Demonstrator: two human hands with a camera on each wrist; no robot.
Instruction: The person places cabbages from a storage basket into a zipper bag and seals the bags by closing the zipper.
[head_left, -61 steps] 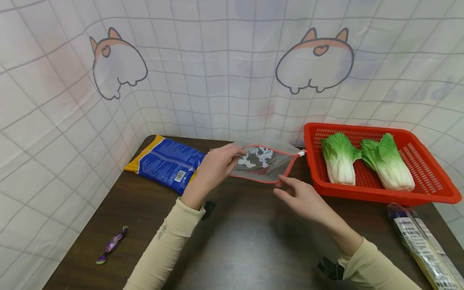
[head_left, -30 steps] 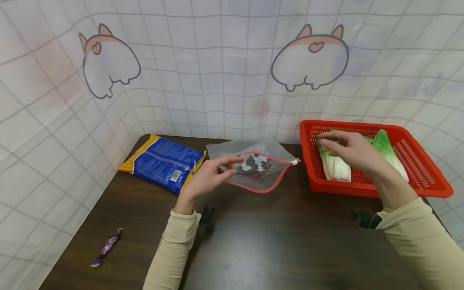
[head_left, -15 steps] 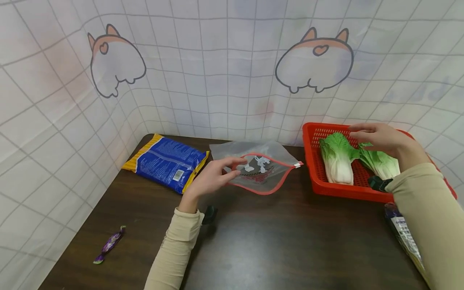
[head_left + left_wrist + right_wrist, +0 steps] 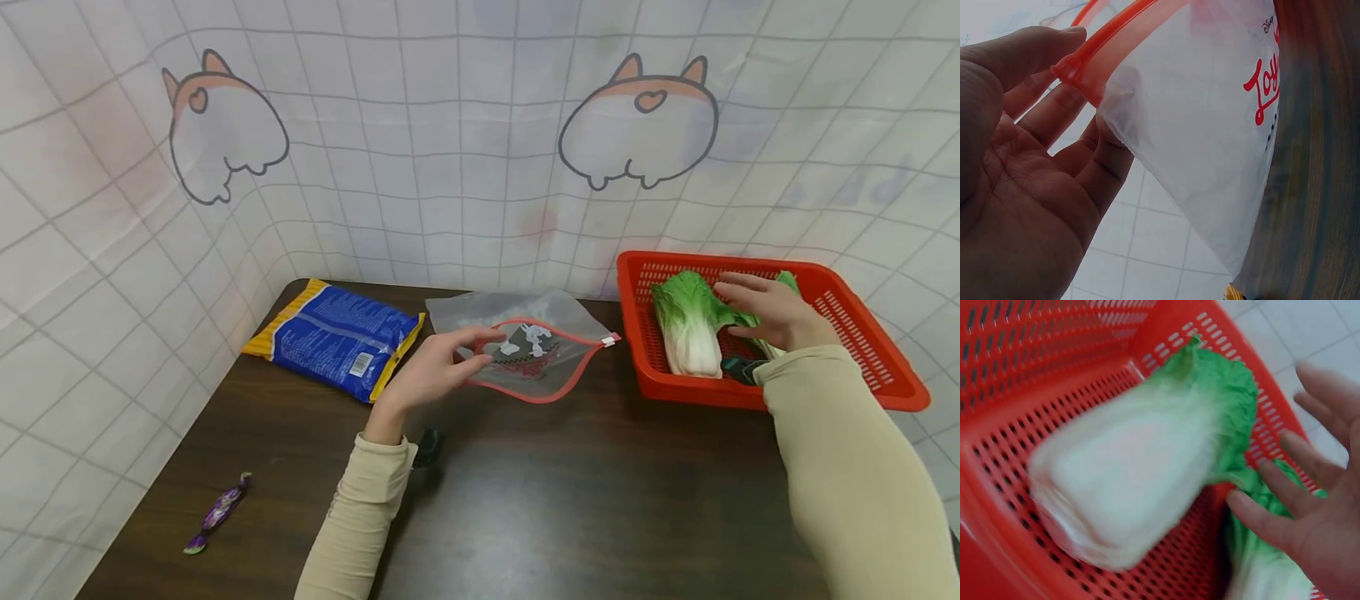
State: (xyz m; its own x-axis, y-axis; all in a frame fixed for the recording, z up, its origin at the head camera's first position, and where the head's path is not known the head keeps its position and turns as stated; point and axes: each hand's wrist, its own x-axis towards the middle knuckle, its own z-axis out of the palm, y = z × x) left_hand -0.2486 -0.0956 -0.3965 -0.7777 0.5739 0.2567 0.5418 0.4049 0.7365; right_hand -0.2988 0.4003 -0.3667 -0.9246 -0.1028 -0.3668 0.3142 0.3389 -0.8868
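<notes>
My left hand [image 4: 438,367] pinches the left end of the red zip edge of a clear slider bag [image 4: 517,307]. The bag lies on the table with its mouth parted toward me; in the left wrist view the thumb and fingers are at the red zip [image 4: 1094,59]. My right hand [image 4: 780,312] hovers over the red basket [image 4: 701,390], fingers spread and holding nothing. Two napa cabbages lie inside. The left cabbage [image 4: 692,325] is near the fingertips, while the right cabbage [image 4: 1269,575] sits under the hand, largely covered by it in the head view.
A blue and yellow packet [image 4: 337,337] lies at the back left of the dark table [image 4: 540,492]. Nearer me on the left is a purple wrapped candy [image 4: 219,510]. A white gridded cloth [image 4: 420,167] hangs behind the table.
My right hand let go of the bag's edge and moved right, over the basket, then slightly back left. My left hand stayed at the bag, which settled lower. My right sleeve now hides the long packet.
</notes>
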